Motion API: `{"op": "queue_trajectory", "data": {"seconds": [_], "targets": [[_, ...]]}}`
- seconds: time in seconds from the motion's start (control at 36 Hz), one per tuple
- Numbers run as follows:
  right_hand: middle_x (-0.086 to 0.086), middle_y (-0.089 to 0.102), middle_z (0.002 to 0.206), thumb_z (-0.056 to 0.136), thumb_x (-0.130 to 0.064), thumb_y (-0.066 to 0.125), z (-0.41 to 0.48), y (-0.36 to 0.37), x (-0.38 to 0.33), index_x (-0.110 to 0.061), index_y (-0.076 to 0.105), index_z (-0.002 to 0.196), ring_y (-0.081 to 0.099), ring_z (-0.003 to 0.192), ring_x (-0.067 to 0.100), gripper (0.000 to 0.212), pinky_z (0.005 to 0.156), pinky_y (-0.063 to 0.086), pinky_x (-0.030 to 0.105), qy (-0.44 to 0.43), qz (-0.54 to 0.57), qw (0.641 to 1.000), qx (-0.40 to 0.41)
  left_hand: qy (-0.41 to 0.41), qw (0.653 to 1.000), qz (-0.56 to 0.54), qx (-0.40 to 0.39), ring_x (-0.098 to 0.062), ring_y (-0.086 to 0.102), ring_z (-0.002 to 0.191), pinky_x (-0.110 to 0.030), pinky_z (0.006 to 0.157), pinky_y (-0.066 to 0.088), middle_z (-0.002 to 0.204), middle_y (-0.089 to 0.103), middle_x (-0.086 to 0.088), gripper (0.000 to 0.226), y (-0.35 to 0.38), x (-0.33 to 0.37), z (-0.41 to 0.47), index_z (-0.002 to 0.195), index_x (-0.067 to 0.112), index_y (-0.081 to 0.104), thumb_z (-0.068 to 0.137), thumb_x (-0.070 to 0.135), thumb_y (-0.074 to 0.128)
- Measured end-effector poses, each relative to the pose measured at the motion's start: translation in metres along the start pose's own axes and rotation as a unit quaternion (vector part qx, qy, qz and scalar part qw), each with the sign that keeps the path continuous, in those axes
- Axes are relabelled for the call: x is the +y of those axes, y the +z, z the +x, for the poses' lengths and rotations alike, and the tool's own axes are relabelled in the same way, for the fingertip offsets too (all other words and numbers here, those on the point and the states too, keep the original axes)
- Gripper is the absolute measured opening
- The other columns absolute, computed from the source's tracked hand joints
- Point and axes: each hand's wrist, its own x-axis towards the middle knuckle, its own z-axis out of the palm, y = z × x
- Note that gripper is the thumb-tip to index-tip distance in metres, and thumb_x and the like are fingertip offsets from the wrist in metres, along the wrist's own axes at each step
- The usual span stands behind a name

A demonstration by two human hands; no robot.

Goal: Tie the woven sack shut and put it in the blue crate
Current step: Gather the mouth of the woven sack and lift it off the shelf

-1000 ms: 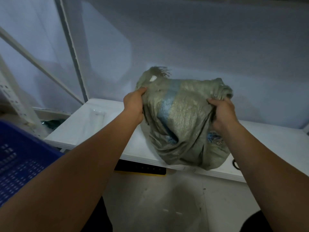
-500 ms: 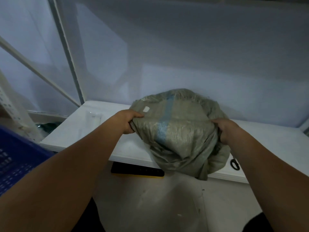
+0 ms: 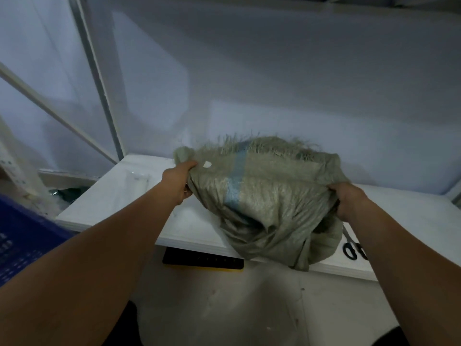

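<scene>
Woven sack [image 3: 264,196] being gripped at both sides by left hand [image 3: 177,182] and right hand [image 3: 345,199], frayed mouth spread, sack being rested on white table [image 3: 119,196] edge

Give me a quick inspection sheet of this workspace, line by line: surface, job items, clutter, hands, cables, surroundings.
Surface: white table, mostly bare.
Job's things: sack on the table's front edge, frayed mouth not tied; blue crate at far left.
Clutter: scissors on the table at right; clear plastic at left.
Hands: left hand and right hand each grip a side of the sack.
Cables: nothing seen.
Surroundings: white walls, metal frame, black bar under the table.
</scene>
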Motion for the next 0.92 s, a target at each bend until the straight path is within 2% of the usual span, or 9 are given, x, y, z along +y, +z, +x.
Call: {"op": "queue_trajectory", "data": {"seconds": [0.08, 0.25, 0.33, 0.42, 0.58, 0.67, 0.75, 0.81, 0.92], "targets": [[0.014, 0.067, 0.113, 0.084, -0.033, 0.076, -0.012, 0.003, 0.001, -0.008, 0.060, 0.123, 0.065, 0.094, 0.032, 0.049, 0.068, 0.054, 0.039, 0.006, 0.008, 0.999, -0.033, 0.008, 1.000, -0.013, -0.022, -0.024, 0.066, 0.093, -0.031, 0.063, 0.055, 0.109, 0.069, -0.010, 0.051, 0.001, 0.003, -0.003, 0.127, 0.015, 0.059, 0.084, 0.039, 0.072], [0.017, 0.070, 0.118, 0.075, -0.019, 0.082, -0.021, 0.011, -0.002, -0.004, 0.062, 0.126, 0.067, 0.107, 0.034, 0.057, 0.092, 0.053, 0.047, -0.005, -0.061, 0.986, -0.157, 0.119, 0.992, -0.001, -0.042, -0.022, 0.069, 0.085, -0.030, 0.067, 0.059, 0.104, 0.072, -0.012, 0.029, 0.008, 0.012, -0.005, 0.114, 0.011, 0.066, 0.085, 0.008, 0.071], [0.015, 0.071, 0.115, 0.081, -0.012, 0.078, -0.020, 0.021, -0.010, -0.004, 0.063, 0.126, 0.069, 0.098, 0.031, 0.049, 0.070, 0.057, 0.036, -0.071, -0.001, 0.991, -0.114, 0.178, 0.981, -0.020, -0.075, -0.024, 0.073, 0.095, -0.036, 0.082, 0.060, 0.107, 0.075, -0.009, 0.034, 0.016, 0.031, -0.010, 0.115, 0.013, 0.068, 0.082, 0.005, 0.074], [0.013, 0.069, 0.112, 0.085, -0.011, 0.075, -0.013, 0.024, -0.013, -0.004, 0.059, 0.130, 0.068, 0.092, 0.028, 0.048, 0.062, 0.055, 0.032, -0.096, 0.017, 0.992, -0.079, 0.170, 0.985, 0.030, -0.028, -0.028, 0.070, 0.094, -0.042, 0.083, 0.061, 0.106, 0.072, -0.014, 0.022, 0.013, 0.032, -0.007, 0.104, 0.007, 0.066, 0.084, 0.004, 0.071], [0.015, 0.064, 0.124, 0.082, -0.008, 0.075, 0.015, 0.007, 0.002, -0.002, 0.057, 0.132, 0.064, 0.096, 0.031, 0.054, 0.085, 0.055, 0.045, -0.018, -0.042, 0.999, -0.004, 0.091, 0.983, 0.146, 0.070, -0.025, 0.057, 0.070, -0.041, 0.087, 0.055, 0.096, 0.060, -0.016, 0.010, 0.000, 0.011, 0.004, 0.094, 0.004, 0.055, 0.089, 0.000, 0.063], [0.016, 0.066, 0.118, 0.075, -0.010, 0.077, 0.031, 0.004, 0.002, -0.001, 0.059, 0.130, 0.064, 0.101, 0.035, 0.058, 0.088, 0.054, 0.052, -0.019, -0.041, 0.999, 0.013, 0.098, 0.984, 0.130, 0.077, -0.033, 0.063, 0.093, -0.045, 0.095, 0.055, 0.111, 0.061, -0.016, 0.025, 0.000, 0.013, 0.009, 0.113, 0.004, 0.059, 0.089, 0.002, 0.065], [0.017, 0.066, 0.116, 0.077, -0.008, 0.077, 0.009, 0.012, -0.004, 0.003, 0.059, 0.127, 0.064, 0.100, 0.037, 0.054, 0.086, 0.054, 0.055, -0.033, -0.073, 0.996, 0.028, 0.112, 0.981, 0.131, 0.092, -0.037, 0.063, 0.106, -0.049, 0.094, 0.056, 0.087, 0.058, -0.008, 0.018, 0.000, 0.015, 0.010, 0.080, 0.012, 0.053, 0.085, 0.003, 0.067], [0.017, 0.065, 0.116, 0.077, -0.008, 0.078, 0.001, 0.014, -0.006, 0.005, 0.057, 0.128, 0.064, 0.102, 0.037, 0.056, 0.090, 0.053, 0.056, -0.050, -0.084, 0.995, 0.029, 0.102, 0.983, 0.125, 0.087, -0.036, 0.064, 0.101, -0.049, 0.091, 0.057, 0.091, 0.059, -0.010, 0.013, 0.001, 0.015, 0.008, 0.092, 0.003, 0.058, 0.084, 0.005, 0.069], [0.019, 0.064, 0.120, 0.071, -0.013, 0.081, 0.011, 0.014, -0.001, 0.003, 0.053, 0.135, 0.065, 0.101, 0.038, 0.071, 0.087, 0.055, 0.053, -0.045, -0.086, 0.995, 0.014, 0.004, 0.996, 0.092, 0.014, -0.030, 0.065, 0.090, -0.041, 0.077, 0.059, 0.104, 0.064, -0.015, 0.052, 0.005, 0.012, 0.003, 0.127, -0.001, 0.054, 0.083, 0.016, 0.075]]}}
